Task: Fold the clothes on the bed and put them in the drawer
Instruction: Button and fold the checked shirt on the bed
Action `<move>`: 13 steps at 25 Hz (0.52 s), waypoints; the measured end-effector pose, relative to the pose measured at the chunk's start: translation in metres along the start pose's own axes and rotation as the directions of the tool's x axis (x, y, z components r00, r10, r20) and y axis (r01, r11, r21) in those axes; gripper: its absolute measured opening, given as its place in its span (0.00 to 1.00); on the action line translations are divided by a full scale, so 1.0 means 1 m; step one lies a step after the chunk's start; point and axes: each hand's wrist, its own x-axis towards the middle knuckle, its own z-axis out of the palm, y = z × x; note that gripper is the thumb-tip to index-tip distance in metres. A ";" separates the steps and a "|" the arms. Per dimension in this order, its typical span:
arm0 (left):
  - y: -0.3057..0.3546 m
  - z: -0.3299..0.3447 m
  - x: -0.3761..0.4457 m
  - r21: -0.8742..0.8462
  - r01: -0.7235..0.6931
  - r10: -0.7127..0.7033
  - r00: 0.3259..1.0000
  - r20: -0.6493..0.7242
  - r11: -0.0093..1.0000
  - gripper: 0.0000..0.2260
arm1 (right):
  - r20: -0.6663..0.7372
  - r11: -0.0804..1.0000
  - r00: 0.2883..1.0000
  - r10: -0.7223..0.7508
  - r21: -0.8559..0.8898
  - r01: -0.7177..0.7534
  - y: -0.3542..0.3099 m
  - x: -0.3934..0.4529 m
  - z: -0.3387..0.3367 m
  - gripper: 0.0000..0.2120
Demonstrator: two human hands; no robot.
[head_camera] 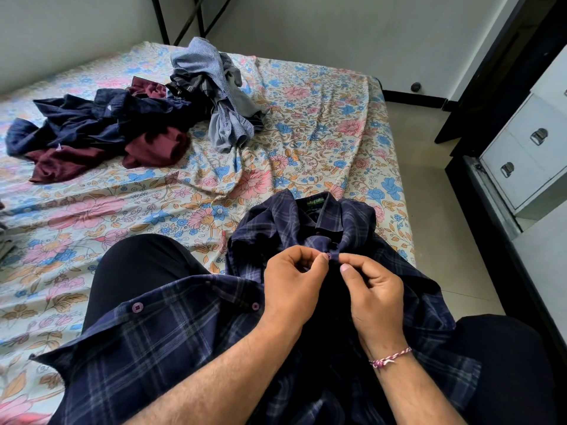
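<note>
On the near edge of the bed (291, 124), across the person's lap, lies a dark blue plaid shirt (171, 338), its collar with a green label pointing away toward the middle of the mattress. Both forearms reach forward from the bottom of the view and meet over the shirt's front, just below the collar. The left hand (294, 286) has its fingers curled inward, thumb and forefinger pinching the placket edge at a small purple button (329, 256). The right hand (376, 289), a braided thread band (389, 358) around its wrist, mirrors it: fingers bent, thumb tip pressed on the fabric just beside that button. Each grip is closed tight on the cloth, the two fingertips almost touching.

Farther up the bed, well apart from the shirt, sits a heap of navy and maroon clothes (92, 130), with a grey-blue bundle (214, 90) beside it. White drawers (527, 154) with metal pulls stand to the right, beyond the floor.
</note>
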 end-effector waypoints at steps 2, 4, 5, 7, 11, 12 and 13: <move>-0.002 0.000 0.002 0.004 0.022 -0.022 1.000 -0.009 1.000 0.06 | 0.026 1.000 0.999 -0.023 -0.018 0.024 0.002 0.000 0.001 0.14; -0.002 0.000 0.004 -0.038 0.064 -0.063 0.997 0.037 0.997 0.07 | 0.033 1.000 0.999 -0.027 0.014 0.026 0.004 0.002 0.002 0.14; -0.002 -0.001 0.005 -0.061 0.080 -0.075 0.995 0.071 0.995 0.07 | 0.038 0.999 0.999 -0.022 0.050 0.021 0.006 0.004 0.002 0.13; -0.004 -0.001 0.007 -0.085 0.100 -0.088 0.987 0.133 0.991 0.07 | 0.059 0.994 0.998 -0.011 0.109 0.005 0.008 0.009 0.000 0.14; -0.006 -0.001 0.009 -0.124 0.170 -0.145 0.972 0.186 0.978 0.08 | 0.162 0.994 0.987 0.001 0.105 -0.018 0.014 0.016 -0.003 0.12; -0.007 -0.001 0.010 -0.132 0.191 -0.162 0.966 0.202 0.973 0.07 | 0.193 0.996 0.981 -0.005 0.092 -0.013 0.015 0.017 -0.004 0.12; -0.007 -0.002 0.011 -0.134 0.207 -0.174 0.959 0.222 0.969 0.07 | 0.223 0.997 0.975 -0.024 0.072 0.008 0.016 0.017 -0.005 0.12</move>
